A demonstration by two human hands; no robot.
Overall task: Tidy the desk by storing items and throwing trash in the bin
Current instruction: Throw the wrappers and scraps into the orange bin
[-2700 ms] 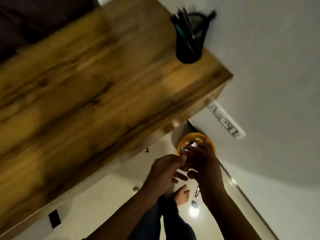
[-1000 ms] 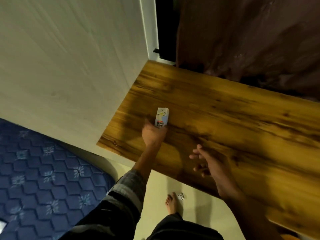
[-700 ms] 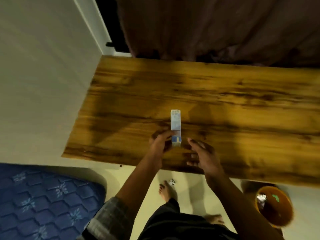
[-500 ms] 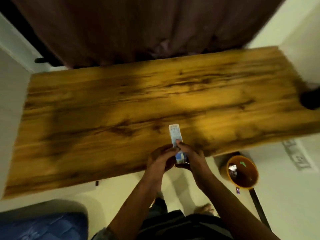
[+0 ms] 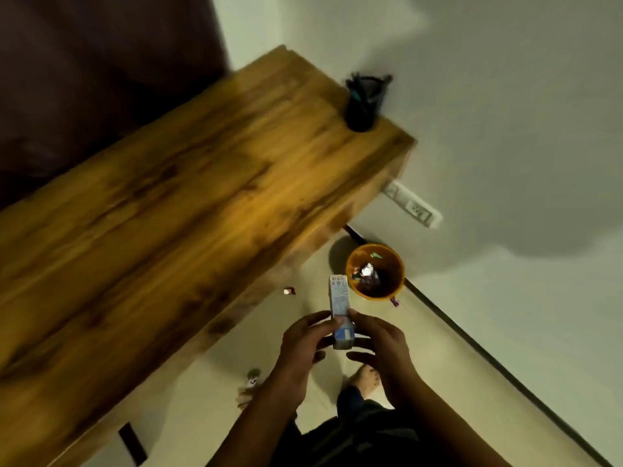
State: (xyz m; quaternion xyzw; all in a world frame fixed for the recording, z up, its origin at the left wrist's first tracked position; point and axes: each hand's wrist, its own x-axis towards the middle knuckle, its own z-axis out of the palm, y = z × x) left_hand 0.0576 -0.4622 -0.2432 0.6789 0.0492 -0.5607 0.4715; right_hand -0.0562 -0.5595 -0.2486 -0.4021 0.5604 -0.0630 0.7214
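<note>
A small white and blue carton (image 5: pixel 339 308) is held upright off the desk, over the floor in front of me. My left hand (image 5: pixel 305 345) grips its lower part from the left and my right hand (image 5: pixel 381 345) holds its base from the right. The orange bin (image 5: pixel 397 281) stands on the floor just beyond the carton, near the desk's right end, with wrappers inside it. The wooden desk (image 5: pixel 168 214) fills the left of the view.
A black pen holder (image 5: pixel 364 102) with pens stands on the desk's far right corner by the wall. A white power strip (image 5: pixel 413 205) is on the wall. Small wrappers (image 5: pixel 289 291) lie on the floor; one scrap (image 5: pixel 253 379) is near my feet.
I picked the carton off the desk's left part with my left hand, my right hand joined it, and both carried it right, off the desk toward the bin.
</note>
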